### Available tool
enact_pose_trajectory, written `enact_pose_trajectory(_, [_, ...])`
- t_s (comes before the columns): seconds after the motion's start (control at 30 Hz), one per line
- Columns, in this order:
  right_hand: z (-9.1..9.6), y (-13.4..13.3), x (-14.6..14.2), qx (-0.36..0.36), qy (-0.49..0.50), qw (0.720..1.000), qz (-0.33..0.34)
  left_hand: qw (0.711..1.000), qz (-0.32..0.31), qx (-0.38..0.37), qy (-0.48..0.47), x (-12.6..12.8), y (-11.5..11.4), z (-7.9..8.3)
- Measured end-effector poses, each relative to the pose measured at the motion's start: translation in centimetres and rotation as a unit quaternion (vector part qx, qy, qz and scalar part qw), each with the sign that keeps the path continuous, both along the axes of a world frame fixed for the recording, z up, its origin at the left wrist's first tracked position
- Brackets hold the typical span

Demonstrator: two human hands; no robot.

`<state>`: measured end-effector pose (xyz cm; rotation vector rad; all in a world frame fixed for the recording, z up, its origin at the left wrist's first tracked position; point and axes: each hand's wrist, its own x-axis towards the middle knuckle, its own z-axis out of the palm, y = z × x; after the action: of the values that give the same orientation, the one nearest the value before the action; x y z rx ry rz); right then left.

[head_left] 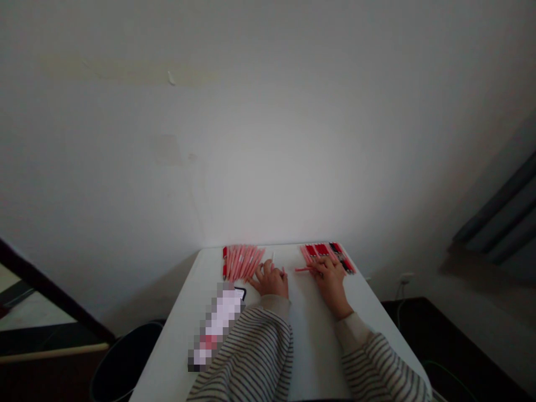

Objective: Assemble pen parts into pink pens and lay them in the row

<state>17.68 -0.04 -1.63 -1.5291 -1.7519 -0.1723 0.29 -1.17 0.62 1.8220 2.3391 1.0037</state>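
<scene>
Two groups of pink and red pens lie at the far end of a white table (310, 335). The left pile of pens (240, 261) is fanned out; the right pile (329, 254) includes red and dark ones. My left hand (272, 282) rests on the table beside the left pile, fingers curled, with a small pink piece by its fingertips. My right hand (330, 279) lies at the near edge of the right pile and pinches a single pink pen (302, 269) that points left. Both arms wear striped sleeves.
A blurred-out object (218, 326) lies on the table's left side with a dark item at its far end. A dark round bin (125, 357) stands on the floor at left. A plain wall rises right behind the table. A wall socket (405, 277) sits low at right.
</scene>
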Motion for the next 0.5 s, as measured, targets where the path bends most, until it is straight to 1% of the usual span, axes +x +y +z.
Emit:
enact_pose_trajectory(0.2, [0.19, -0.26, -0.30, -0.004, -0.003, 1.000, -0.005, 1.000, -0.001, 0.000, -0.004, -0.04, -0.15, 0.24])
enact_pose_trajectory(0.4, [0.53, -0.51, -0.49, -0.003, -0.007, 1.000, 0.000, 0.998, -0.054, -0.032, -0.010, 0.13, -0.37, 0.81])
enact_pose_trajectory(0.5, [0.54, -0.50, -0.52, -0.004, -0.010, 1.000, 0.000, 0.996, -0.067, -0.053, -0.008, 0.16, -0.32, 0.96])
